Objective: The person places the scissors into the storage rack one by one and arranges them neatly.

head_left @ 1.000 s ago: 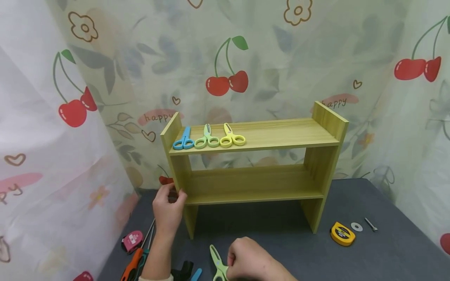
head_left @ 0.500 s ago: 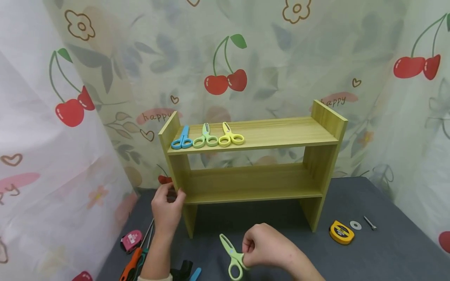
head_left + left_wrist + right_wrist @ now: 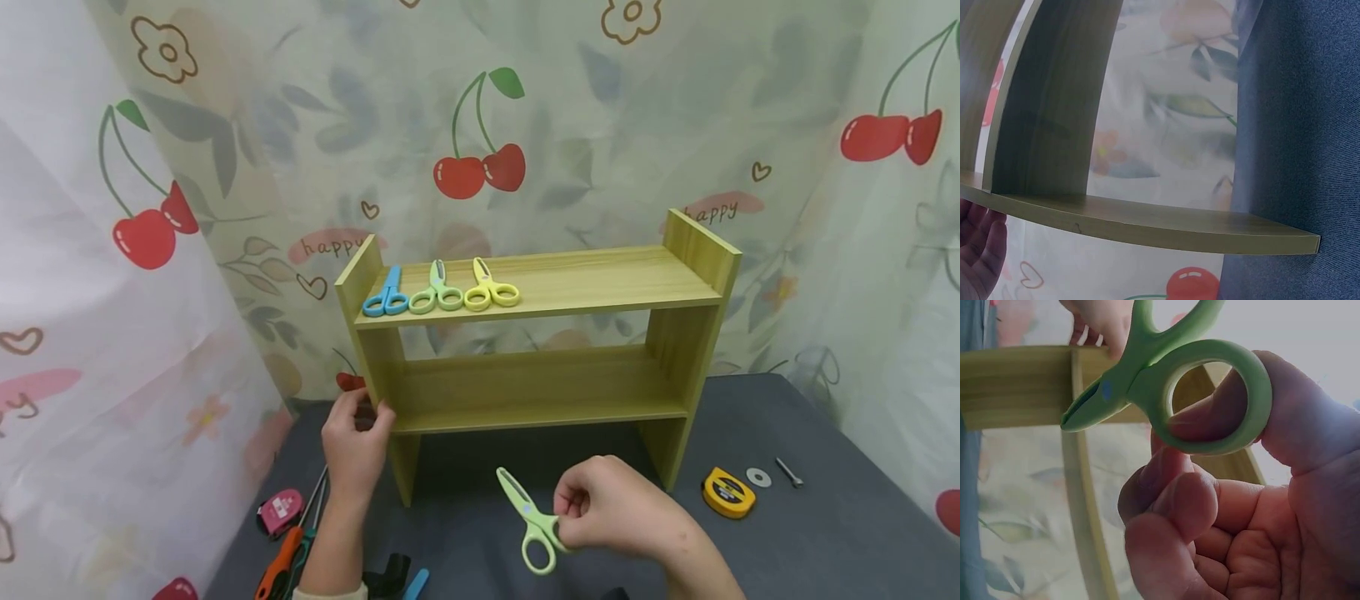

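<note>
A two-tier wooden shelf point(image 3: 540, 393) stands on the dark table. My left hand point(image 3: 354, 450) holds its left side panel point(image 3: 1166, 228), thumb by the front edge and fingers along the outer face. My right hand point(image 3: 622, 508) pinches a pair of light green scissors point(image 3: 1125, 384) by one finger ring, in front of the shelf. Their blades point up and left in the head view. On the top board lie blue scissors point(image 3: 387, 296), another green pair of scissors point(image 3: 437, 292) and yellow scissors point(image 3: 489, 289), side by side with blades towards the back.
Left of the shelf lie a pink tape measure point(image 3: 281, 512) and screwdrivers with an orange handle point(image 3: 281, 563) and a green one. A black object point(image 3: 388, 575) and a blue strip-like piece point(image 3: 417, 583) sit near the front. To the right are a yellow tape measure point(image 3: 728, 493), a washer point(image 3: 758, 477) and a bolt point(image 3: 789, 472).
My right hand has moved up and to the right, carrying the green scissors away from the front of the table. The left hand stays at the shelf's side panel.
</note>
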A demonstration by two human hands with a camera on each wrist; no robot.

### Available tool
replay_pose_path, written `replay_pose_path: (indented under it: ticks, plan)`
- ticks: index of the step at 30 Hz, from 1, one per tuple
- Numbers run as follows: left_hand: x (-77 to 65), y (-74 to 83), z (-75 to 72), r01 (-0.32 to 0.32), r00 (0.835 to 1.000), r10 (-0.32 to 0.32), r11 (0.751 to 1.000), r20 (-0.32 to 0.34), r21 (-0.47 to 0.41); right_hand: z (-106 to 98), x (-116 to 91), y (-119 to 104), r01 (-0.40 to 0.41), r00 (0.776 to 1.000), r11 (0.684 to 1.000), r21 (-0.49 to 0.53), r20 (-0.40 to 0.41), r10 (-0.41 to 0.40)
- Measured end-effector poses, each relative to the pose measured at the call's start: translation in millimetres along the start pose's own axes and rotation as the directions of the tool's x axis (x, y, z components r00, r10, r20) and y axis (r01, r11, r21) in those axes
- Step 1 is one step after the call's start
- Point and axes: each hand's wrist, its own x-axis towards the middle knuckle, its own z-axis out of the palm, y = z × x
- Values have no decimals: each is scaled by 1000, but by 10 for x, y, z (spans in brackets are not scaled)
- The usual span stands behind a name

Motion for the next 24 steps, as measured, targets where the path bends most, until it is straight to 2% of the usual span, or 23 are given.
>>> replay_pose_path:
  ticks: [7, 16, 20, 24]
  plan:
    - [-5, -4, 1, 10, 1000, -10, 1000, 7, 6, -171, -160, -35, -4, 999, 1000, -10, -45, 3]
    - [-2, 3, -5, 9, 1000, -9, 1000, 4, 2, -340, -370, -52, -2, 990, 1000, 7, -141, 3]
    - [-2, -3, -2, 4, 1000, -4, 1000, 1, 10, -393, -444, -37, -30, 981, 1000, -4, -190, 29]
    - [-9, -6, 7, 4, 1000, -4, 1000, 8, 6, -445, -516, -21, -93, 971, 995, 22, -217, 95]
